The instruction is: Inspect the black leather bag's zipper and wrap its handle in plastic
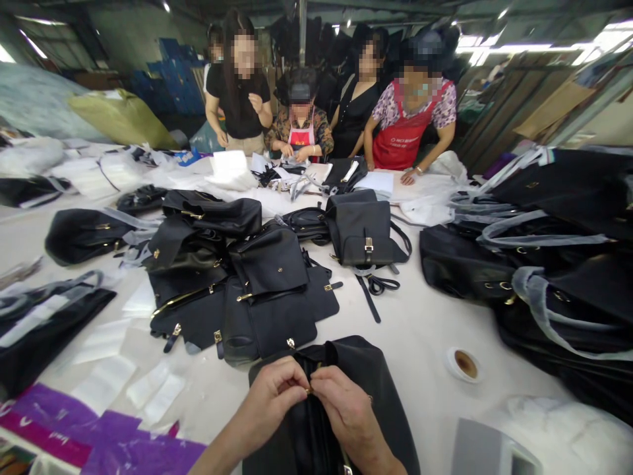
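A black leather bag (366, 369) lies on the white table right in front of me. My left hand (274, 392) and my right hand (341, 402) meet over its top opening. Both pinch a small gold metal part (310, 390), likely a zipper pull, between fingertips. The fingers of both hands are curled closed. More of the bag runs down between my forearms and is partly hidden by them.
A heap of black bags (237, 277) lies just beyond, and bags wrapped in plastic (554, 277) are stacked at right. A tape roll (463, 364) sits to the right of my hands. Purple sheets (99, 442) lie at lower left. Several people stand at the table's far end.
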Motion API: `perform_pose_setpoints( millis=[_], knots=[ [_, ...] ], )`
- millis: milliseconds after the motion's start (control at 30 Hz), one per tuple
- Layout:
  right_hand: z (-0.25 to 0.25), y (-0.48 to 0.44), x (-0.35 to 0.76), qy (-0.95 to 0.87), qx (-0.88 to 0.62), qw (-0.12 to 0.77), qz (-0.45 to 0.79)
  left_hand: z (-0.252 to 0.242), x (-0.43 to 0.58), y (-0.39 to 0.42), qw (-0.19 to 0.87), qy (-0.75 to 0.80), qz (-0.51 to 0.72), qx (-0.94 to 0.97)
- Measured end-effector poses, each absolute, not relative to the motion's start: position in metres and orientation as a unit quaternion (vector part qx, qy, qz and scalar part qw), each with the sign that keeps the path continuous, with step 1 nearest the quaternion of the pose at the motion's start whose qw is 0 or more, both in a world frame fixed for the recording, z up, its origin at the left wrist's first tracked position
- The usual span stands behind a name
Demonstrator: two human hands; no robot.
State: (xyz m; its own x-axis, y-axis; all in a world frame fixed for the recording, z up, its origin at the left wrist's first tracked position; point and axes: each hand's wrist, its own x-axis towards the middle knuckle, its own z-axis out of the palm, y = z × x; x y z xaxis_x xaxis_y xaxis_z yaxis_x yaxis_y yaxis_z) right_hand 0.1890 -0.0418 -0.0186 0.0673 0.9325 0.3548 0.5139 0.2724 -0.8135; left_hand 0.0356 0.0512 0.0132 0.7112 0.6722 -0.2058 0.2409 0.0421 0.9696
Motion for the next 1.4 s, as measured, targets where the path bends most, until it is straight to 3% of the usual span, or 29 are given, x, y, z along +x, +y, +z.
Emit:
perform_pose_setpoints(
  millis=[300, 533, 733, 967, 1133, 1300, 1400],
  knots=[
    [-0.011, -0.029, 0.189, -0.586, -0.610, 0.422, 0.327, 0.000, 0.042, 0.060, 0.711, 0.388, 0.138, 0.569],
    [-0.014, -0.023, 0.183, -0.577, -0.646, 0.420, 0.270, 0.008, 0.036, 0.051, 0.449, 0.366, 0.226, 0.783],
    [-0.025, -0.026, 0.178, -0.637, -0.637, 0.389, 0.193, 0.008, 0.038, 0.051, 0.373, 0.386, 0.139, 0.833],
    [-0.032, -0.027, 0.175, -0.677, -0.632, 0.355, 0.125, 0.015, 0.048, 0.060, 0.408, 0.456, 0.037, 0.790],
    [-0.030, -0.028, 0.176, -0.655, -0.631, 0.382, 0.163, 0.007, 0.044, 0.063, 0.416, 0.452, 0.044, 0.788],
    [-0.027, -0.028, 0.178, -0.637, -0.632, 0.402, 0.182, -0.001, 0.036, 0.059, 0.541, 0.449, 0.110, 0.703],
    [-0.028, -0.028, 0.178, -0.637, -0.629, 0.407, 0.181, 0.000, 0.036, 0.055, 0.549, 0.446, 0.119, 0.697]
  ],
)
